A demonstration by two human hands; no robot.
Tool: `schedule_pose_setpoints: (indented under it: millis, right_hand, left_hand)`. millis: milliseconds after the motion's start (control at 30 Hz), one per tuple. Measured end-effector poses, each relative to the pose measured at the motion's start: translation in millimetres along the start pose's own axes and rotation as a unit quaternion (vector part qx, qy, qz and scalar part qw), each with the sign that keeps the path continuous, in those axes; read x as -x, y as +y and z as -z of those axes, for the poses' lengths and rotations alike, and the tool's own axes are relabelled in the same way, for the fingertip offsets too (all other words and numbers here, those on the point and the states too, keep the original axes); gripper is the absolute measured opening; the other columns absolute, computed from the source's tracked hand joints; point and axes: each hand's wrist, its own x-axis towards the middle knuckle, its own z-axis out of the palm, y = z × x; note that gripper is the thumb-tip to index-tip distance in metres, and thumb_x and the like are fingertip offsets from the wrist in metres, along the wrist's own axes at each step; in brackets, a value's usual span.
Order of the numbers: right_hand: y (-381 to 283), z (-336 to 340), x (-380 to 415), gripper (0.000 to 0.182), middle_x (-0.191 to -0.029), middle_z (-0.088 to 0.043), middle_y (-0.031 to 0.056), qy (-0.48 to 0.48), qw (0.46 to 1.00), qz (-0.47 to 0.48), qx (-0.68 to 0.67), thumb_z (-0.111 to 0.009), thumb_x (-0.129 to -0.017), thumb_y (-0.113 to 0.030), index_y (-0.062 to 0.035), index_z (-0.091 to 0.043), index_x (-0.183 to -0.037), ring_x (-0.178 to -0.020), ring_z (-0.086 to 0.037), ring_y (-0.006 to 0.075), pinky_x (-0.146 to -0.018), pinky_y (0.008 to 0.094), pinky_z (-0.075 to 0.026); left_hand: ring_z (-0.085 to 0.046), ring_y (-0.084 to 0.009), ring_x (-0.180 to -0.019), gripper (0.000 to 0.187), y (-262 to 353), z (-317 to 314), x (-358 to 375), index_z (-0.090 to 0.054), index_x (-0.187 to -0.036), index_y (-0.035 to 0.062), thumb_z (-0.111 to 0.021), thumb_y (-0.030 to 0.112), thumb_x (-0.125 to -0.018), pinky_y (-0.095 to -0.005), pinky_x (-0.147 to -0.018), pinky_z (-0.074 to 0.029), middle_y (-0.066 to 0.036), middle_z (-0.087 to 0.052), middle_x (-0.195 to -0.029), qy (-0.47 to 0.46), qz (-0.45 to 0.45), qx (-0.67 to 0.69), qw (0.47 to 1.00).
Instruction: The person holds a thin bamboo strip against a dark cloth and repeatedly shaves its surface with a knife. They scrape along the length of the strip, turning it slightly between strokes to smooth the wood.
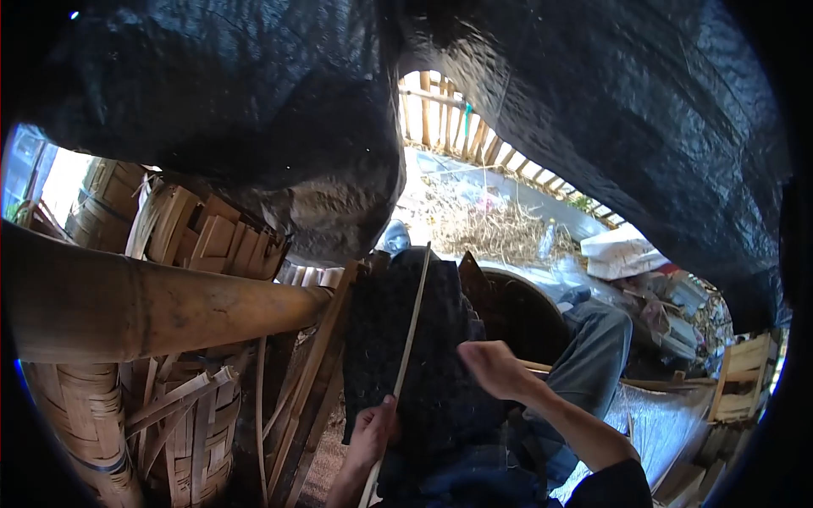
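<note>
**Two hands on one bamboo strip: keeping the sliver steady over the lap pad**

Two bare hands work a long, thin, pale bamboo strip (408, 330) that runs upward from the lower middle of the view, across a dark, coarse cloth pad (423, 339) draped over the person's knee. The left hand (373, 432) is closed around the strip near its lower end, fingers wrapped and thumb on top. The right hand (491, 368) lies just to the right of the strip, fingers curled narrow; whether it grips a blade, or a second pale sliver (535, 367) seen just beyond it, cannot be told from this view. The strip's upper tip stands free in front of the sunlit yard.

A thick brown bamboo pole (152, 309) crosses the left side, above stacked woven bamboo baskets (186, 423). A black plastic sheet (254, 93) hangs overhead.

Judged from this posture, good work calls for a firm but not crushing left grip, so the strip neither twists nor buckles. The strip is best kept flat against the cloth pad, which shields the leg in grey trousers (593, 356). Any cutting edge should travel away from the holding hand, since a thin sliver may split or slip sideways under uneven pressure.
</note>
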Motion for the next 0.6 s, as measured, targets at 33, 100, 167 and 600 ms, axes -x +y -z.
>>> schedule_pose_setpoints:
  millis: [33,100,167,600]
  right_hand:
    - [-5.2,16.8,5.2,0.049,-0.048,-0.042,0.0046,0.014,0.991,-0.087,-0.097,-0.044,-0.098,-0.04,-0.0067,-0.046,-0.062,-0.044,-0.044,0.016,-0.043,0.0319,-0.033]
    - [-28.5,48.2,12.3,0.052,-0.056,-0.033,-0.0082,0.033,0.969,-0.16,-0.186,-0.041,-0.098,-0.046,-0.0099,-0.041,-0.061,-0.055,-0.031,0.0025,-0.049,0.0267,-0.027]
    - [-28.1,52.7,15.4,0.052,-0.057,-0.034,-0.0083,0.021,0.971,-0.162,-0.176,-0.04,-0.098,-0.047,-0.0104,-0.041,-0.061,-0.056,-0.031,0.0027,-0.049,0.0271,-0.027]
    - [-11.6,16.3,-7.1,0.043,-0.053,-0.049,0.0189,0.037,0.998,-0.047,0.024,-0.042,-0.099,-0.032,0.001,-0.051,-0.073,-0.049,-0.053,0.036,-0.051,0.0442,-0.039]
  left_hand:
    - [-0.025,-0.003,-0.042,0.05,9.5,1.3,-0.4,-0.036,-0.052,0.0155,-0.048,0.033,-0.098,-0.0251,-0.041,-0.018,0.007,-0.03,-0.048,-0.008,-0.03,0.023,0.999]
    - [-0.023,-0.0038,-0.041,0.051,32.6,-4.9,0.5,-0.035,-0.052,0.0147,-0.047,0.032,-0.098,-0.0269,-0.041,-0.016,0.006,-0.029,-0.047,-0.019,-0.082,0.001,0.996]
    - [-0.023,-0.0039,-0.041,0.051,30.3,-8.1,-4.1,-0.035,-0.052,0.0142,-0.047,0.032,-0.098,-0.0269,-0.041,-0.016,0.006,-0.03,-0.047,-0.027,-0.086,-0.034,0.995]
    - [-0.028,-0.0029,-0.043,0.052,6.6,-7.1,16.6,-0.042,-0.052,0.0118,-0.048,0.037,-0.097,-0.0245,-0.042,-0.019,0.006,-0.035,-0.048,0.017,-0.004,-0.133,0.991]
